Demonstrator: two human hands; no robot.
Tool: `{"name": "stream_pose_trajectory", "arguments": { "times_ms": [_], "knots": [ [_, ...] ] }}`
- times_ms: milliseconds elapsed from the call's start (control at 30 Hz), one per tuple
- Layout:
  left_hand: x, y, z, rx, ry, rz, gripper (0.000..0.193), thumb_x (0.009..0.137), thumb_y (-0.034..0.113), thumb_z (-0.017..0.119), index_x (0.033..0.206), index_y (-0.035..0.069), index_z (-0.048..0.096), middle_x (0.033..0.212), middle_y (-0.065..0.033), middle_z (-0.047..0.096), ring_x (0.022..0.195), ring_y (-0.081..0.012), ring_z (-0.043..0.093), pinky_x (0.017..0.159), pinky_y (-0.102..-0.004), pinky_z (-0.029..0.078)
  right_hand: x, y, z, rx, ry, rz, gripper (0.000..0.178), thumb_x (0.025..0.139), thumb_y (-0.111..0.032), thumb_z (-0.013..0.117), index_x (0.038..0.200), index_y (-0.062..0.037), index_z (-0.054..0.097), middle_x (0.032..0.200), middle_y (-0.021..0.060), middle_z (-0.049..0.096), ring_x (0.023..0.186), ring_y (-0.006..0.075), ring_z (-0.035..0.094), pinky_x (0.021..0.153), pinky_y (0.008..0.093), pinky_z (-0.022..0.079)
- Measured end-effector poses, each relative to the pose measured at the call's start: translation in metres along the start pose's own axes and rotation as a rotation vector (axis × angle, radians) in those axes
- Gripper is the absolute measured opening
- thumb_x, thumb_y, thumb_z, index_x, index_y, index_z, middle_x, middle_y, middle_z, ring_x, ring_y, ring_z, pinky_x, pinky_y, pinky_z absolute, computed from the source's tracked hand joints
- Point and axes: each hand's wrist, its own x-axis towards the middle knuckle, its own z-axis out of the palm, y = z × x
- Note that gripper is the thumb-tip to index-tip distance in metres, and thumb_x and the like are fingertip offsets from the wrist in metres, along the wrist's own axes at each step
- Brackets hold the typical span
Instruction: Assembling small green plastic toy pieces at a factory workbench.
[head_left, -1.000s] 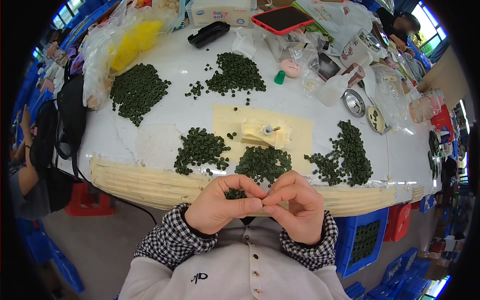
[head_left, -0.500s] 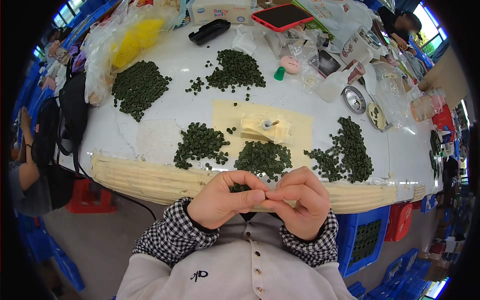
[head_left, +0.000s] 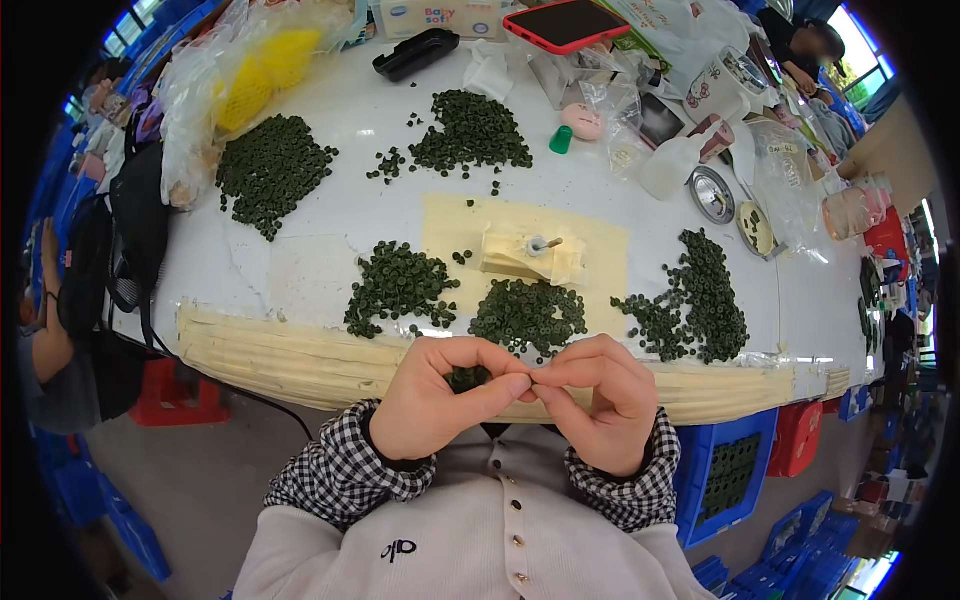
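Observation:
Close to the table's front edge, my left hand (head_left: 440, 395) is curled round several small dark green round parts (head_left: 468, 378), which show between thumb and fingers. My right hand (head_left: 607, 400) pinches thumb against forefinger, its tips meeting those of the left hand. A tiny dark piece seems to sit between the fingertips, too small to name. Just beyond my hands lie a pile of green ring-shaped parts (head_left: 528, 315), another pile (head_left: 398, 285) to the left and a third (head_left: 705, 300) to the right. Behind the middle pile stands a tape-covered block (head_left: 510, 254) with an upright peg.
Two more green piles lie farther back, at left (head_left: 275, 170) and centre (head_left: 472, 132). A black case (head_left: 416, 54), a red-edged phone (head_left: 567, 24), a green cap (head_left: 561, 140) and round metal lids (head_left: 712, 194) stand beyond. Padded tape (head_left: 280, 355) covers the front edge; a blue crate (head_left: 725, 480) stands below right.
My hands stay together, fingertips shifting slightly. The left fingers have loosened a little, so more of the green parts show. The view has tilted slightly.

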Motion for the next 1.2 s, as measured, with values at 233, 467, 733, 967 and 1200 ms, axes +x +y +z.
{"name": "stream_pose_trajectory", "arguments": {
  "times_ms": [233, 467, 733, 967, 1200],
  "knots": [
    [-0.001, -0.007, -0.002, 0.132, 0.071, 0.118, 0.008, 0.084, 0.002, 0.063, 0.090, -0.003, 0.066, 0.081, -0.0043, 0.067, 0.069, -0.0044, 0.054, 0.064, -0.0200, 0.045, 0.000, 0.002, 0.005, 0.132, 0.000, 0.107, 0.017, 0.074, 0.007, 0.066, 0.089, -0.0002, 0.068, 0.084, 0.0107, 0.064, 0.075, 0.0177, 0.062, 0.066, 0.0266, 0.049],
    [-0.004, -0.012, -0.002, 0.124, 0.107, 0.150, 0.005, 0.082, 0.000, 0.064, 0.086, -0.002, 0.066, 0.077, -0.0005, 0.063, 0.065, -0.0020, 0.048, 0.058, -0.0185, 0.041, -0.001, 0.003, 0.013, 0.222, 0.014, 0.221, 0.012, 0.074, 0.004, 0.066, 0.086, 0.0014, 0.066, 0.083, 0.0104, 0.063, 0.076, 0.0182, 0.060, 0.068, 0.0276, 0.047],
    [-0.006, -0.011, -0.003, -0.036, 0.159, 0.075, 0.008, 0.088, 0.004, 0.060, 0.092, -0.001, 0.064, 0.082, -0.0038, 0.065, 0.062, -0.0025, 0.046, 0.057, -0.0192, 0.040, 0.004, -0.001, 0.019, 0.181, 0.055, 0.187, 0.014, 0.076, 0.005, 0.066, 0.090, 0.0026, 0.066, 0.083, 0.0104, 0.063, 0.076, 0.0175, 0.060, 0.069, 0.0269, 0.047],
    [-0.011, 0.004, -0.026, -0.821, 0.303, -0.090, 0.016, 0.098, 0.016, 0.042, 0.099, 0.006, 0.054, 0.082, -0.0036, 0.054, 0.053, -0.0062, 0.035, 0.047, -0.0202, 0.030, 0.002, 0.001, 0.010, 0.094, 0.123, 0.160, 0.015, 0.077, 0.007, 0.064, 0.091, 0.0040, 0.066, 0.084, 0.0117, 0.064, 0.076, 0.0179, 0.060, 0.069, 0.0264, 0.047],
    [-0.012, 0.003, -0.018, -0.889, 0.232, -0.098, 0.031, 0.095, 0.008, 0.034, 0.121, -0.004, 0.046, 0.118, -0.0166, 0.054, 0.102, -0.0231, 0.054, 0.086, -0.0314, 0.047, 0.005, -0.003, 0.011, -0.104, 0.098, 0.058, 0.017, 0.074, 0.007, 0.068, 0.089, 0.0019, 0.066, 0.081, 0.0118, 0.063, 0.073, 0.0209, 0.061, 0.067, 0.0281, 0.048]
  ]
}}
